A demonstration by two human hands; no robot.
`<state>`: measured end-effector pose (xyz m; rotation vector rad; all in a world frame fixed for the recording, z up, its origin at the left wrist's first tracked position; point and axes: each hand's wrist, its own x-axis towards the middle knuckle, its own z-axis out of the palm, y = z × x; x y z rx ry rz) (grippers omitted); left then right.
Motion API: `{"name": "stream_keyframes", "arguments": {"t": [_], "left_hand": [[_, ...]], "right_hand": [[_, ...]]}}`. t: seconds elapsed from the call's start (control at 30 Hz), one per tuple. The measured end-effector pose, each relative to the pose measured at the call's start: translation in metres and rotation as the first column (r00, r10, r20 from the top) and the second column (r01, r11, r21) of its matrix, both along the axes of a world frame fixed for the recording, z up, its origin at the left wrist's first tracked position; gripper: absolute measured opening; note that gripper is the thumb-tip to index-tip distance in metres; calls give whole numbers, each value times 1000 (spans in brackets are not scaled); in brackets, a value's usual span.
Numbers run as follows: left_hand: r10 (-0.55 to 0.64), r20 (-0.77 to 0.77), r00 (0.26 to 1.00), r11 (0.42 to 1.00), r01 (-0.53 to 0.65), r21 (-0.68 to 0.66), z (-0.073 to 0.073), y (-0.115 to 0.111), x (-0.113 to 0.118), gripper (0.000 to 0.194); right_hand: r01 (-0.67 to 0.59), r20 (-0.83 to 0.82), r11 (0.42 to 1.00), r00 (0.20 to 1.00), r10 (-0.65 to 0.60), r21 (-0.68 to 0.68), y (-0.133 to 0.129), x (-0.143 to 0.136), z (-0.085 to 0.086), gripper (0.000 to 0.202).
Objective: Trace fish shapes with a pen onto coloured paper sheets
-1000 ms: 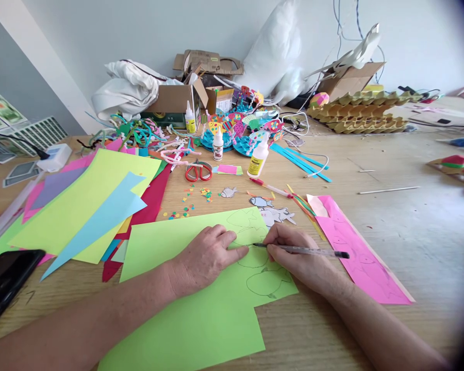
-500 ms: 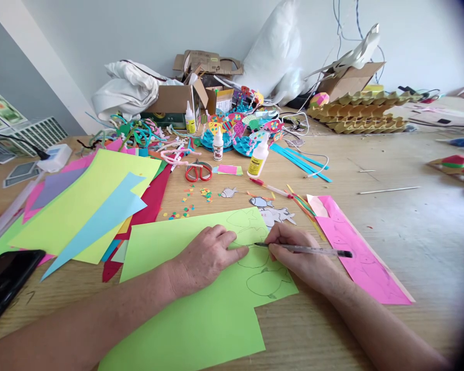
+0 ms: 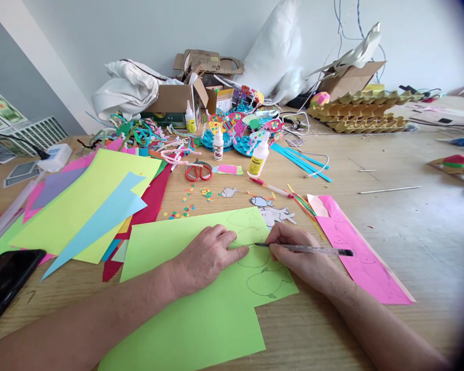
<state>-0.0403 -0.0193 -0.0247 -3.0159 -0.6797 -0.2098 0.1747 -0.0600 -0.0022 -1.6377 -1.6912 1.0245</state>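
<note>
A light green sheet of paper point(image 3: 185, 324) lies in front of me, with several fish outlines point(image 3: 267, 283) drawn along its right side. My left hand point(image 3: 209, 255) rests on the sheet, palm down, its thumb and index finger stretched towards the drawings. In my right hand point(image 3: 299, 257) a pen point(image 3: 317, 250) is pinched, its tip on the paper near the left fingertips. Just beyond the sheet's top edge lie paper fish cut-outs point(image 3: 280, 215). To the right is a pink paper strip point(image 3: 365, 257) with faint drawn outlines.
Coloured paper sheets point(image 3: 81, 206) are piled at left, beside a black phone point(image 3: 11, 281). Red-handled scissors point(image 3: 198, 171), a glue bottle point(image 3: 258, 159), a red pen point(image 3: 272, 188) and small confetti pieces stand or lie beyond the sheet. Cardboard boxes and egg trays point(image 3: 363, 113) line the back.
Hardly anything differs. The pen's rear end has shifted very slightly to the right; both hands and the green sheet stay in place.
</note>
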Motion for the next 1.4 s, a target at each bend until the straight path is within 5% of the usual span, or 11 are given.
{"name": "stream_keyframes", "arguments": {"t": [0.8,1.07,1.23,1.4], "left_hand": [[-5,26,1000,1000,5,10,-3,0,0,34],[-6,13,1000,1000,6,7,0,0,0,34],[10,42,999,1000,-10,-9,1,0,1,29],[16,82,997,999,-11,-53,2,3,1,18]], "right_hand": [[13,21,1000,1000,-13,20,0,-1,1,6],[90,-125,996,988,-89,5,2,0,-4,1],[123,-15,987,992,-122,104,6,-5,-7,4],[22,71,989,997,-33,148,7,-6,-12,8]]}}
